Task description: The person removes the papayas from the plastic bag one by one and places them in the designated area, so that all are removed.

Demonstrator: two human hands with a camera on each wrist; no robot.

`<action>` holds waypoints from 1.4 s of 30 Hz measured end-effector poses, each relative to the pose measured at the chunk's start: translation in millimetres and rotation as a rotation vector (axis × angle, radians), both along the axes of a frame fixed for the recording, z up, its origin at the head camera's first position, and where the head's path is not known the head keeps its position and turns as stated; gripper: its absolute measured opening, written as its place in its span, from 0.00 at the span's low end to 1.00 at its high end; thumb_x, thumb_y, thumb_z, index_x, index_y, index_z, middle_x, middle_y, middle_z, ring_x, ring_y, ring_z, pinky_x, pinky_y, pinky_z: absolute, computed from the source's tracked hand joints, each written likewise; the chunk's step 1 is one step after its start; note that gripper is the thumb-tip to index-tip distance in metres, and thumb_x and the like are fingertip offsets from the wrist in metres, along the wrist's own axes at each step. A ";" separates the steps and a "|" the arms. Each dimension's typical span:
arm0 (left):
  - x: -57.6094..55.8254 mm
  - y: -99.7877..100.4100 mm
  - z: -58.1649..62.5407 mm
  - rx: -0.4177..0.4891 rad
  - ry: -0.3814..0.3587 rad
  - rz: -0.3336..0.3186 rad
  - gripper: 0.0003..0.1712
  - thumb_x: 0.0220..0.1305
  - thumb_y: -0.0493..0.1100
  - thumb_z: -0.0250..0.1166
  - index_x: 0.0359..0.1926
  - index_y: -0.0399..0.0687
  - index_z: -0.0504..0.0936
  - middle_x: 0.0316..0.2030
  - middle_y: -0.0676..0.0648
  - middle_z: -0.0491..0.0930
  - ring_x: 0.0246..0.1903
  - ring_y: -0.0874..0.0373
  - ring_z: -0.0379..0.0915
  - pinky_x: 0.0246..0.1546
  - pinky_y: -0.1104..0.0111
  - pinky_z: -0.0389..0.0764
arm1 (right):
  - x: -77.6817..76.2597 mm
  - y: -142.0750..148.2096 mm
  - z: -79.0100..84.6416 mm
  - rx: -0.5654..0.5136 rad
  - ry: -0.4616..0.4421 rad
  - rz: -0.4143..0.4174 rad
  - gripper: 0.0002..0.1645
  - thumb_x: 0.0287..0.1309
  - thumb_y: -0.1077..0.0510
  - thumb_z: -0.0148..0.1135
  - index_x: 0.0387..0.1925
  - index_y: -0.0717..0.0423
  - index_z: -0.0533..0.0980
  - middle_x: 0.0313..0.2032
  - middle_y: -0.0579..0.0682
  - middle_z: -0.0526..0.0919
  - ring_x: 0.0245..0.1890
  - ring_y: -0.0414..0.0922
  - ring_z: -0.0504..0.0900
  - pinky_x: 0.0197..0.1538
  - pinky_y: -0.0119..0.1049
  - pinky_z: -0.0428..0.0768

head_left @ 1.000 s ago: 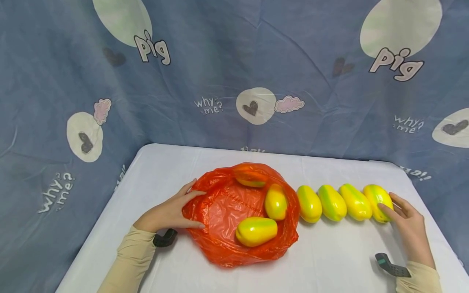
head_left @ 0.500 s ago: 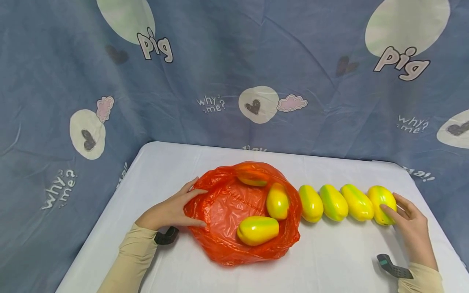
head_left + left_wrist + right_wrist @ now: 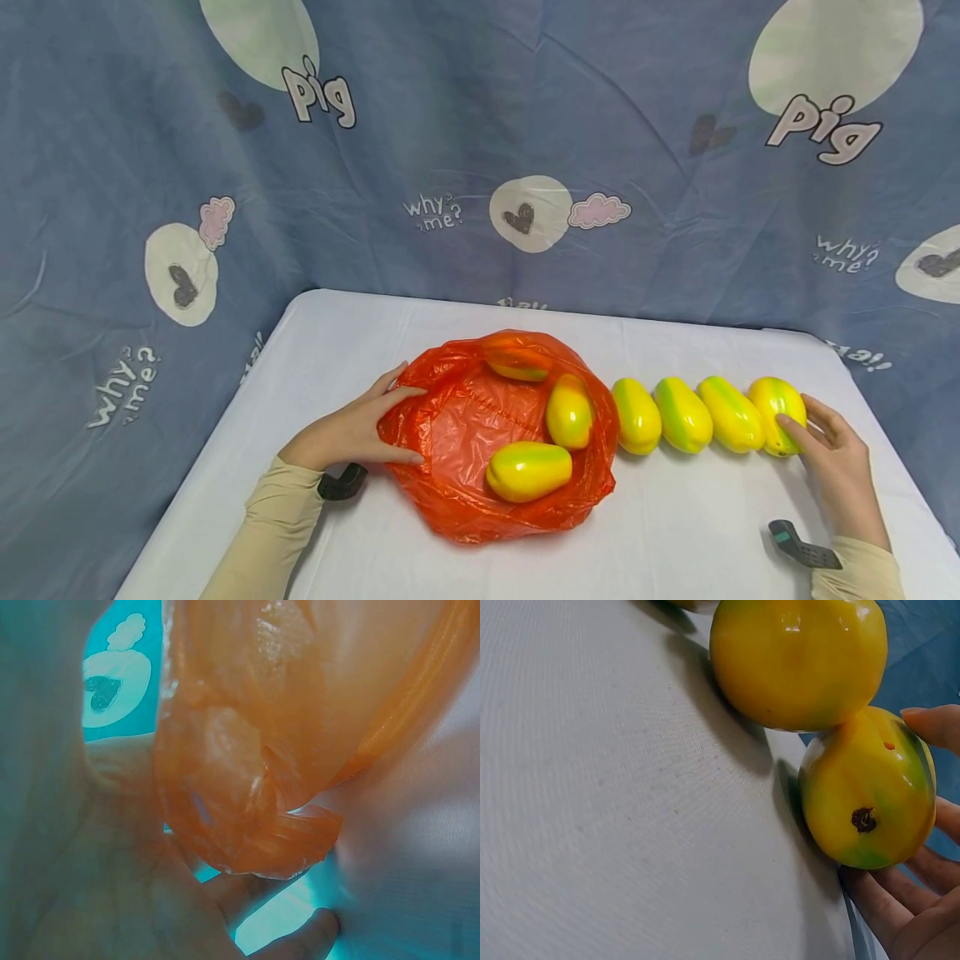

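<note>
A red plastic bag (image 3: 457, 417) lies spread with its mouth facing up. Three yellow-green papayas are inside: one lying sideways in front (image 3: 528, 472), one at the right wall, and one at the back partly covered by red film. My left hand (image 3: 356, 429) holds the bag's left rim, index finger and thumb spread apart over the edge; the left wrist view shows film (image 3: 232, 772) against the palm. At the right end of a row, my right hand (image 3: 836, 462) grips a papaya (image 3: 776, 408), thumb on its near side and fingers round its right side. Its brown stem end faces the right wrist camera.
Three more papayas (image 3: 636, 417) (image 3: 682, 415) (image 3: 731, 415) stand side by side between the bag and the held one, the leftmost right at the bag's edge. All lie on a white-covered table (image 3: 675, 533). A blue printed curtain (image 3: 637, 150) hangs behind and at the sides.
The papaya in my right hand shifts slightly right and tilts, then comes back left against its neighbour. My left hand and the bag stay as they were; the head view shifts a little.
</note>
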State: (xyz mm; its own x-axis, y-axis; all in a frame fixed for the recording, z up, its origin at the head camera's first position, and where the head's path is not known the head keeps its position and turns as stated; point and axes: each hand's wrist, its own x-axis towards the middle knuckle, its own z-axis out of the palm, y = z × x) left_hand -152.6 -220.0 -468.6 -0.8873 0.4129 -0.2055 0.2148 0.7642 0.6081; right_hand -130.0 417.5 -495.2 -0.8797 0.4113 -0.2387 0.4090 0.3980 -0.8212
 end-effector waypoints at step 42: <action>0.4 1.7 2.0 0.022 0.008 -0.005 0.53 0.46 0.69 0.79 0.71 0.58 0.72 0.83 0.41 0.43 0.75 0.33 0.57 0.64 0.35 0.74 | 0.1 -23.4 39.0 -0.189 0.355 -0.259 0.37 0.61 0.63 0.73 0.70 0.45 0.73 0.56 0.30 0.79 0.59 0.28 0.75 0.58 0.11 0.72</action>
